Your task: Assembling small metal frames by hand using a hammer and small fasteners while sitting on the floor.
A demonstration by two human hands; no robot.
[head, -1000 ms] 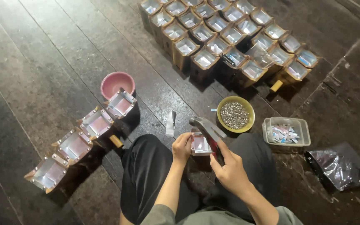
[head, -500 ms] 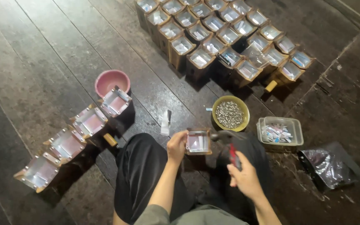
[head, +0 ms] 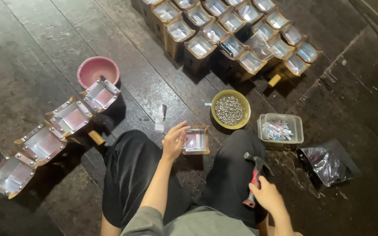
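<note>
Floor workshop on dark wooden planks point(head: 40, 52): rows of foil-lined wooden boxes point(head: 224, 30) beyond the bowl of tacks point(head: 230, 109) (hammer point(head: 254, 177) beside).

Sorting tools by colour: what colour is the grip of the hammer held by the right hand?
Red, with a dark metal head; the hammer shows in the head view.

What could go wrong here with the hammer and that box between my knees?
1. The left hand rests on the box; a hammer blow there might catch the fingers.
2. The bowl of small metal bits sits close beside the box, so a swing or a knee could tip it.
</note>
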